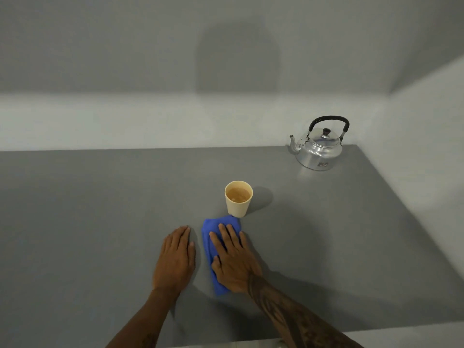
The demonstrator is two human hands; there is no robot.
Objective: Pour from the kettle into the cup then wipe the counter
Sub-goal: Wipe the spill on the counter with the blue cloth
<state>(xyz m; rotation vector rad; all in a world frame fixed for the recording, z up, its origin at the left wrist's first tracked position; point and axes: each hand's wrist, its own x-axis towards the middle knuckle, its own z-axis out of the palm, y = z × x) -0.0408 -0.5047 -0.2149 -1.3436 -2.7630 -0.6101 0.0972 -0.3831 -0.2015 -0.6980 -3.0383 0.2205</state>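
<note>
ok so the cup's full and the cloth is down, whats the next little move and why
Probably slide the right hand, flat on the blue cloth, sideways across the grey counter, away from the cup. The cloth's far corner lies right at the base of the cup, which holds brownish liquid, so pushing forward risks nudging it. The kettle stands clear in the far right corner.

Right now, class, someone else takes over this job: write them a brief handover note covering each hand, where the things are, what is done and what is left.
Left hand: flat on the counter, empty, beside the cloth.
Right hand: pressed flat on the blue cloth, not gripping it.
Cup: upright mid-counter, holding brownish liquid, the cloth's far corner at its base.
Kettle: standing in the far right corner, lid on.
Done: pouring, by the look of it.
Left: wipe the counter, minding the cup.
</note>
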